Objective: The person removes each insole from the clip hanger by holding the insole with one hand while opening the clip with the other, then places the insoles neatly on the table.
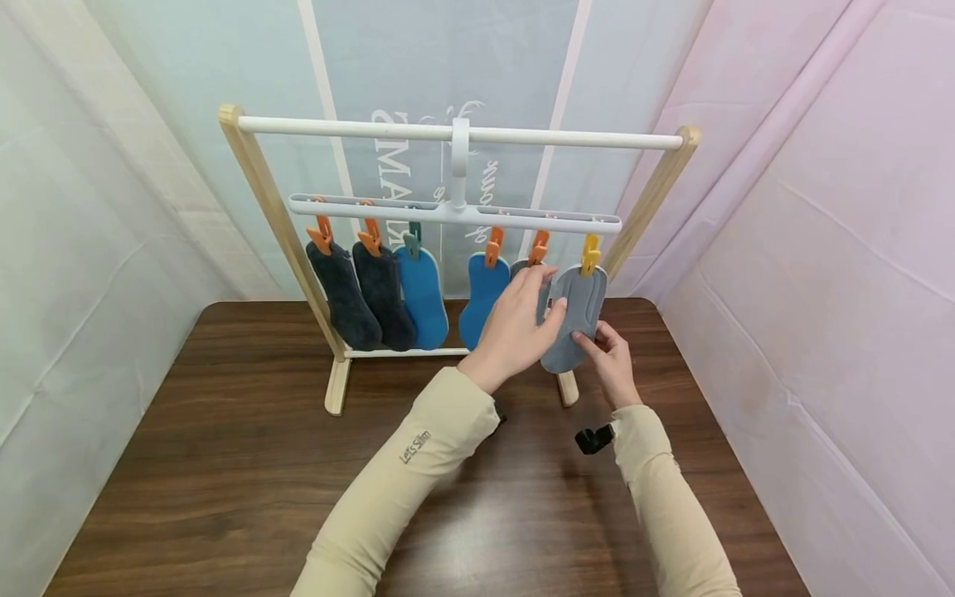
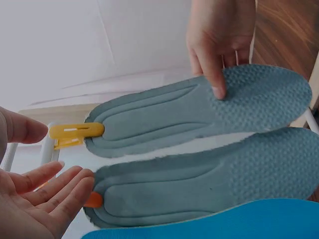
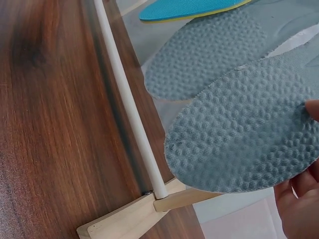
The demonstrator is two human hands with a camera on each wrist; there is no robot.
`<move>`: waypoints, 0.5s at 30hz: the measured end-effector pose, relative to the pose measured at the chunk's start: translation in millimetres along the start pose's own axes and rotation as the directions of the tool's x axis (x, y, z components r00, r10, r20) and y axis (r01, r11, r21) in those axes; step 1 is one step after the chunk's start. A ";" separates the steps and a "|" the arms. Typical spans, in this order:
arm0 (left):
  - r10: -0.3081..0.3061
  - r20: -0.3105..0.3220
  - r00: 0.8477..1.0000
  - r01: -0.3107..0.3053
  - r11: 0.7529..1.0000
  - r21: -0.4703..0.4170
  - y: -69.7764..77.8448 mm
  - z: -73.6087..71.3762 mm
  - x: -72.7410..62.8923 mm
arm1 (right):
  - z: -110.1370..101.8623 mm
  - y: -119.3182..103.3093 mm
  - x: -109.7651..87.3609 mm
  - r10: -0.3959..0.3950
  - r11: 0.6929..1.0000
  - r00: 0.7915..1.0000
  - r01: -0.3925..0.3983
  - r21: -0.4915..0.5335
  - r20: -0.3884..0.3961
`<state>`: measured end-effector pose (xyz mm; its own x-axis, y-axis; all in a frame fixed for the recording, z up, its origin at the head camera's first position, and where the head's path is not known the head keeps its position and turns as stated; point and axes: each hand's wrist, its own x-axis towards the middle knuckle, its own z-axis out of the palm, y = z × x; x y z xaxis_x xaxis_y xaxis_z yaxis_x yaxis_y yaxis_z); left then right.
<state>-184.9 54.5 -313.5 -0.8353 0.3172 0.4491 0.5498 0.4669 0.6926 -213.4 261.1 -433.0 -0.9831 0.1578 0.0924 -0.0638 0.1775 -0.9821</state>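
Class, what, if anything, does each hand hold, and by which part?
The right hand pinches the rightmost gray insole by its lower right edge; the left hand holds nothing.

Head view high, wrist views close

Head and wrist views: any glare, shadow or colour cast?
Head view: glare on the tabletop, pinkish cast on the right curtain; left wrist view: dimmer, texture on the yellow-clipped insole clear; right wrist view: shadowy strip beside the white rail.

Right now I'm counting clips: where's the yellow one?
In the head view, the yellow clip hangs at the right end of the hanger, gripping the rightmost insole.
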 end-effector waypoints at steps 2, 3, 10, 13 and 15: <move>-0.006 0.007 1.000 0.006 1.000 -0.010 3.2 1.2 4.0 | 0.0 0.4 0.0 0.001 1.000 1.000 -0.001 0.001 0.003; -0.009 0.011 1.000 0.009 1.000 -0.017 4.6 1.9 5.9 | -0.1 0.3 -0.3 -0.003 1.000 1.000 0.003 0.005 0.001; -0.055 0.074 0.996 0.061 0.995 -0.082 15.1 8.0 17.6 | 3.7 -17.5 -12.0 -0.042 0.999 0.999 0.042 0.022 -0.003; -0.082 0.113 0.990 0.094 0.991 -0.098 19.3 9.1 20.5 | 4.4 -23.5 -16.3 -0.044 0.999 0.999 0.044 0.015 0.005; -0.095 0.129 0.987 0.108 0.989 -0.100 20.8 9.7 22.2 | 4.3 -25.3 -17.7 -0.041 0.999 0.999 0.041 0.011 0.010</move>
<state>-191.8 79.3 -294.6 -0.8754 0.3754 0.3046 0.4524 0.4140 0.7899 -195.2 249.7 -410.5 -0.9813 0.1409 0.1308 -0.1056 0.1731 -0.9792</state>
